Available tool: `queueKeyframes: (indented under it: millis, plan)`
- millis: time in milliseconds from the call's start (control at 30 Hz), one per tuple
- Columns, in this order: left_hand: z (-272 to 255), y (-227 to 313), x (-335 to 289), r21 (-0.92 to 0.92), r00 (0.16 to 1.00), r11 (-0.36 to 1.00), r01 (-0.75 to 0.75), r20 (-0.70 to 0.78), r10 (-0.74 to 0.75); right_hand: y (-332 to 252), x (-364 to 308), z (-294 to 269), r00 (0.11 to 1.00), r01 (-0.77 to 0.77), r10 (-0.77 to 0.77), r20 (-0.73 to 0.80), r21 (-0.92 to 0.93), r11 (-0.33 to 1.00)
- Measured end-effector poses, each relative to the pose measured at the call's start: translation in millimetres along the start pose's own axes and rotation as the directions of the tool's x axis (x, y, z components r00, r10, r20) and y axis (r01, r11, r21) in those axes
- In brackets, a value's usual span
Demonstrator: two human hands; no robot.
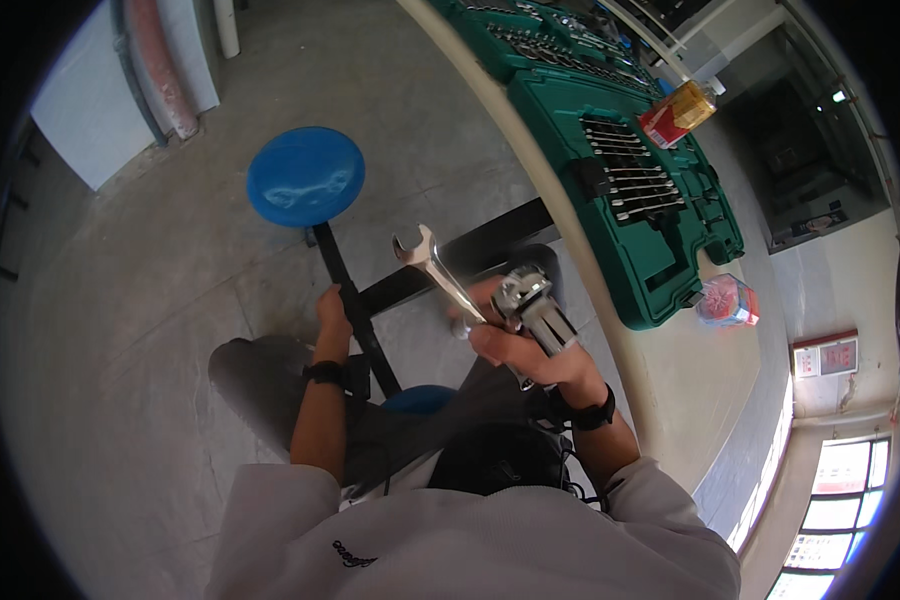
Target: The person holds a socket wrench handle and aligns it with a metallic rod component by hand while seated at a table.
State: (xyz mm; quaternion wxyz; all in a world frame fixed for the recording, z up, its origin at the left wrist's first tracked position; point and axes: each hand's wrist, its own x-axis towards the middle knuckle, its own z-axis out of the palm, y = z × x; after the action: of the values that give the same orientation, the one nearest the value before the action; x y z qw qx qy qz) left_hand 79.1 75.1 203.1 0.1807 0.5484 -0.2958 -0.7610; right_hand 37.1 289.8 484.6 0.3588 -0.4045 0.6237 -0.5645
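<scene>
Chrome tools fill my right hand (pixel 540 355), whose fingers are closed around them in front of my lap. One is a wrench (pixel 436 272), its open jaw pointing up and left. Beside it, a chrome ratchet with a socket (pixel 547 322) tilts down to the right; parts of both tools are hidden by my fingers. My left hand (pixel 332 312) is curled against a black metal bar (pixel 338 265) of the stool frame, its fingertips partly hidden. At that bar's far end is a round blue stool seat (pixel 307 176).
On the pale table (pixel 685 400) to my right, an open green tool case (pixel 620 250) holds several wrenches and sockets. A yellow-and-red bottle (pixel 680 112) lies on it. A clear and pink plastic item (pixel 728 301) stands near the case. A second blue seat (pixel 417 400) is under me.
</scene>
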Motion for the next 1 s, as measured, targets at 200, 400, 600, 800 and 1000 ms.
queueKeyframes:
  millis: [200,400,600,800,1000]
  plan:
    - [-54.8,40.2,-68.4,-0.371,0.697,0.900,-0.227,0.584,0.417,109.8,83.4,60.6,0.949,-0.230,0.143,0.281,0.305,0.924]
    - [-72.1,1.5,-86.7,-0.266,0.831,0.912,-0.311,0.390,0.397,228.4,90.4,109.3,0.932,-0.161,0.111,0.344,0.119,0.980]
    - [-93.0,-25.3,-73.7,-0.017,0.966,0.987,-0.161,0.200,0.161,252.2,51.2,128.1,0.933,-0.165,0.175,0.316,-0.057,0.985]
    - [-72.2,-16.5,-63.0,-0.003,0.956,0.978,-0.209,0.208,0.205,257.5,61.9,115.9,0.884,-0.323,0.306,0.353,-0.012,0.946]
    - [-58.6,-8.5,-59.5,0.171,0.925,0.949,-0.265,0.323,0.200,264.4,71.7,103.4,0.803,-0.591,0.419,0.425,0.467,0.658]
